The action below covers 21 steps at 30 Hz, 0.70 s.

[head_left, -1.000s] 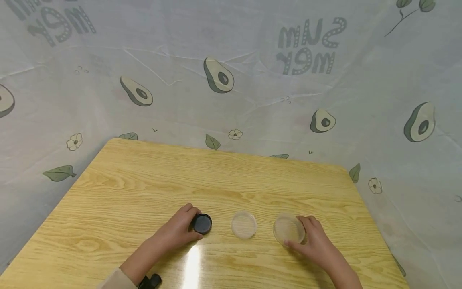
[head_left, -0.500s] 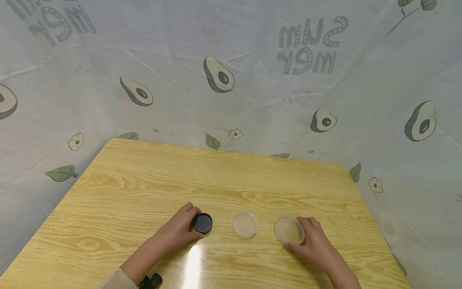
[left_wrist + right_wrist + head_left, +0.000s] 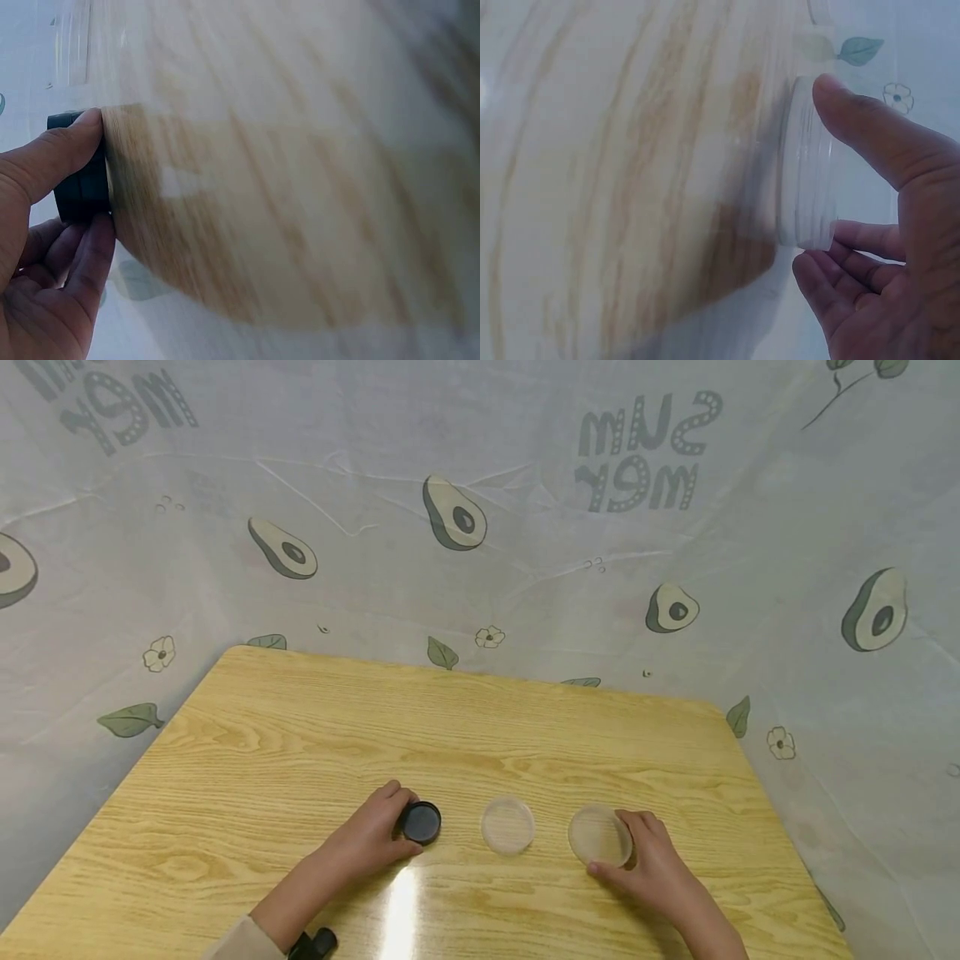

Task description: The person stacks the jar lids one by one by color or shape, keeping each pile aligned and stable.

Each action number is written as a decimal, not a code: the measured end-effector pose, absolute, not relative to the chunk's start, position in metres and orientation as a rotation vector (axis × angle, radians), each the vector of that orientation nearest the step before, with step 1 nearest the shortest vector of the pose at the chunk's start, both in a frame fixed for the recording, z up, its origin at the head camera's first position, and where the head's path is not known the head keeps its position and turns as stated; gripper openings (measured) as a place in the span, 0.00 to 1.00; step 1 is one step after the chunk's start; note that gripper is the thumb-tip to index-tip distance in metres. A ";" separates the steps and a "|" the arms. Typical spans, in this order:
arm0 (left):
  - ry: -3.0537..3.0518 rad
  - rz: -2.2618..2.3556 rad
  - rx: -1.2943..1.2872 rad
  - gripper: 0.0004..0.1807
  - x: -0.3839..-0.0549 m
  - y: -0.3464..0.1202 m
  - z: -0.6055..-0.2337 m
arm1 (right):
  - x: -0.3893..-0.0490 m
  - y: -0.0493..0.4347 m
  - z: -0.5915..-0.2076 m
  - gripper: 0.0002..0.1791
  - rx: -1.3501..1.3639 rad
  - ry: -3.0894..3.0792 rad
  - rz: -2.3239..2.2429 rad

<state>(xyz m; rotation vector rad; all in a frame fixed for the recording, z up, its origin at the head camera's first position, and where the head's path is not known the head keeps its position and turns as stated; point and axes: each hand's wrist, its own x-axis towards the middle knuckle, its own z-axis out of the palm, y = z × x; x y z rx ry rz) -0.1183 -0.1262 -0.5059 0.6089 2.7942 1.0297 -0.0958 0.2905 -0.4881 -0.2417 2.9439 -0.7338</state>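
On the wooden table (image 3: 337, 727), my left hand (image 3: 371, 833) pinches a small black round cap (image 3: 422, 823), its hollow face upward, between thumb and fingers. The left wrist view shows the cap (image 3: 84, 184) side-on, thumb on one side of it and fingertips on the other. My right hand (image 3: 654, 857) holds a clear, shallow round dish or lid (image 3: 598, 837) by its edge. In the right wrist view the ridged side of that clear piece (image 3: 804, 165) shows between thumb and fingers. Between the hands lies a smaller clear round lid or dish (image 3: 507, 826), touched by neither.
A black object (image 3: 313, 943), partly cut off by the frame, is beside the left wrist at the table's near edge. Behind the table hangs a pale printed sheet (image 3: 525, 593). Bare wood stretches beyond the row of round pieces.
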 end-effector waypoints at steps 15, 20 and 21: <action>2.774 1.049 0.606 0.28 -0.120 -0.125 -0.508 | -0.092 0.293 -0.493 0.57 -0.209 2.933 -0.745; 2.773 1.042 0.608 0.29 -0.121 -0.124 -0.509 | -0.091 0.296 -0.495 0.59 -0.200 2.913 -0.755; 2.769 1.044 0.603 0.29 -0.121 -0.124 -0.509 | -0.091 0.297 -0.495 0.59 -0.203 2.913 -0.759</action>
